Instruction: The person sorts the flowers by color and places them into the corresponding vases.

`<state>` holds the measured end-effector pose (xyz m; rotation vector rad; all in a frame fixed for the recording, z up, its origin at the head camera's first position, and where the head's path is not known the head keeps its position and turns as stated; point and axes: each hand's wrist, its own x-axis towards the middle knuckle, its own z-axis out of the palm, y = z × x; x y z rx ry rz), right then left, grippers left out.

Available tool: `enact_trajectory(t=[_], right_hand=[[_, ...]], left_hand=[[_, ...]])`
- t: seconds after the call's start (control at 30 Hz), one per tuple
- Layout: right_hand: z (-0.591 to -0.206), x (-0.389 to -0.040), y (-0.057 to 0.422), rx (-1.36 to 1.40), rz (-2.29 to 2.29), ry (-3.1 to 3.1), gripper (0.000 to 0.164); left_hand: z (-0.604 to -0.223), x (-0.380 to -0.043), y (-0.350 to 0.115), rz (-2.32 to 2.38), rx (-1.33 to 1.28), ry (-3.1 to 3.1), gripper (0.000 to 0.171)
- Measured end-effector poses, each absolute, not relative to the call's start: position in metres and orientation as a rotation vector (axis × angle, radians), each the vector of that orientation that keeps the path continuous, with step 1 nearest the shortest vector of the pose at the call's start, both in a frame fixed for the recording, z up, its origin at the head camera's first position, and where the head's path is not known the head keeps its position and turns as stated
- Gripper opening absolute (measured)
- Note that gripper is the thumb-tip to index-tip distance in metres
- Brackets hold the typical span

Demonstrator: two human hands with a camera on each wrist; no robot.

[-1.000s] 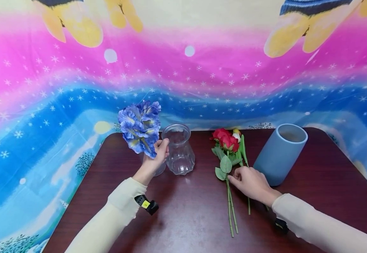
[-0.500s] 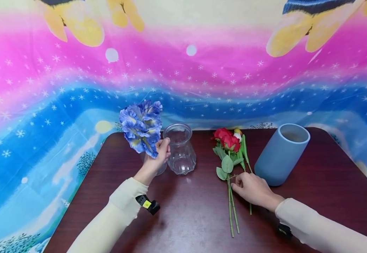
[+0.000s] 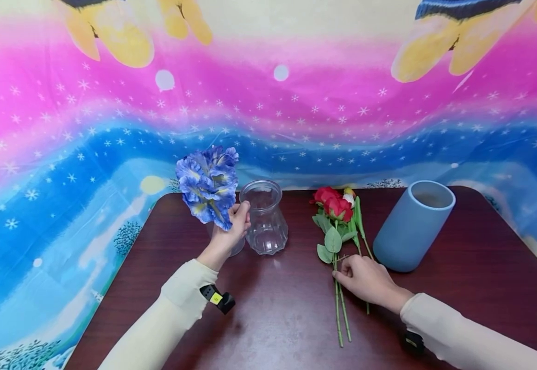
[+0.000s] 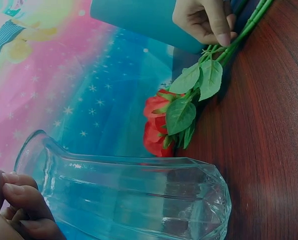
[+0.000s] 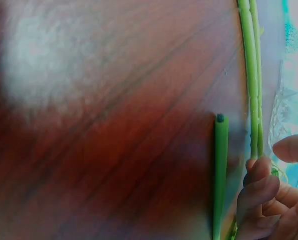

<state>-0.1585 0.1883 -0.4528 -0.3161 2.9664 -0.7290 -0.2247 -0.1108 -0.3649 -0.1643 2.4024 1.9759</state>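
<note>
My left hand [image 3: 231,223] grips a blue iris [image 3: 207,186] below its ruffled, yellow-streaked petals; the hand hides the stem. Just right of it a ribbed clear glass vase [image 3: 266,231] stands upright. Part of another clear glass [image 3: 237,248] shows behind the left hand. Two long stems with red roses [image 3: 338,207] lie on the table, leaves [image 3: 333,240] partway down. At these rose stems [image 5: 252,85] is my right hand [image 3: 365,277], fingers bent and the thumb standing apart from the forefinger in the right wrist view. A single green stem [image 5: 220,170] lies beside that hand.
A tall blue-grey vase [image 3: 409,231] stands on the dark red table [image 3: 268,318], right of the flowers. A white and yellow flower [image 3: 348,197] lies behind the roses. A printed cloth [image 3: 268,118] hangs along the back edge.
My right hand shifted slightly right and down from the rose stems, then came back left to them, lower along the stems. My left hand holds the iris in nearly the same place.
</note>
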Motion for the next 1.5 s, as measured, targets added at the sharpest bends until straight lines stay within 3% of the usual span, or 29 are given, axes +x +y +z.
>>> enact_trajectory(t=[0.83, 1.5], right_hand=[[-0.464, -0.166, 0.181, -0.294, -0.784, 2.96, 0.042], [-0.464, -0.173, 0.193, -0.351, -1.194, 2.785, 0.048]], left_hand=[[-0.367, -0.225, -0.112, 1.956, -0.16, 2.444, 0.039], [-0.368, -0.223, -0.111, 1.991, -0.146, 2.433, 0.04]])
